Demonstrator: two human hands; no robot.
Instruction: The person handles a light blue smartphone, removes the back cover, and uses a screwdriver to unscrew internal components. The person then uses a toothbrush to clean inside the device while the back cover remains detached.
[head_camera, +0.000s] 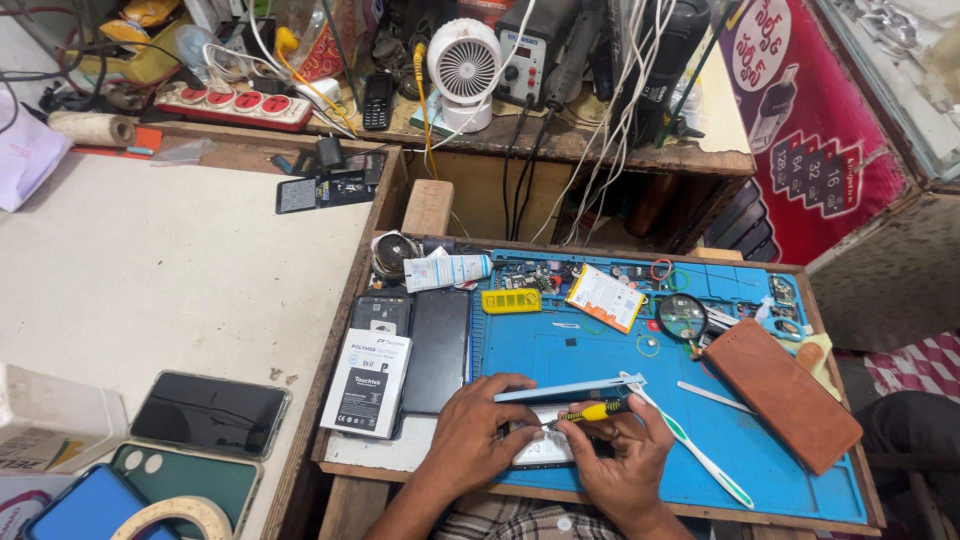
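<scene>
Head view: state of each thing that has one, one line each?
Left hand: pressing down on the opened phone on the blue work mat.
Right hand: gripping a yellow-handled screwdriver, tip at the phone.
Pale blue phone panel: detached, lying flat above the hands.
White-green toothbrush: lying loose on the mat.
Brown wallet case: closed.
Black phone on the white table: screen dark.
White desk fan: upright; spinning or not, cannot tell.

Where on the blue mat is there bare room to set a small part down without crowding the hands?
The widest free patch of the blue mat lies between the yellow tool, the orange battery and the left hand. A smaller strip runs between the toothbrush and the brown case. The mat's top edge and the magnifier corner are crowded.
</scene>
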